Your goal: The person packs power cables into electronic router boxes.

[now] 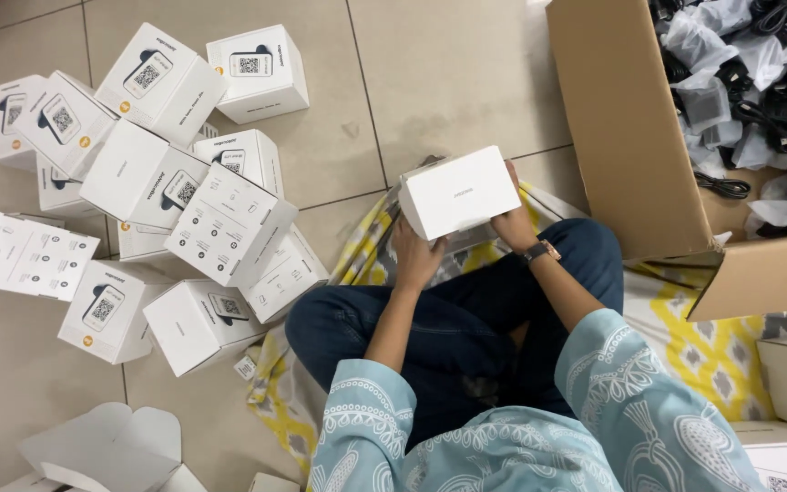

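Both hands' fingers (509,217) grip a smooth, probably cardboard white box (459,192).

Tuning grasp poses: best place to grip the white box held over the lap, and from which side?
Grip the white box across its two short ends, coming in from left and right. It lies level with its broad face up, and those ends are flat and parallel. The left hand and right hand already hold it near its lower corners, so the upper corners look freest.

A single head-worn camera looks almost straight down, close over the seated person's lap, taking in the beige tiled floor (430,82) ahead and the large brown cardboard carton (621,137) at upper right.
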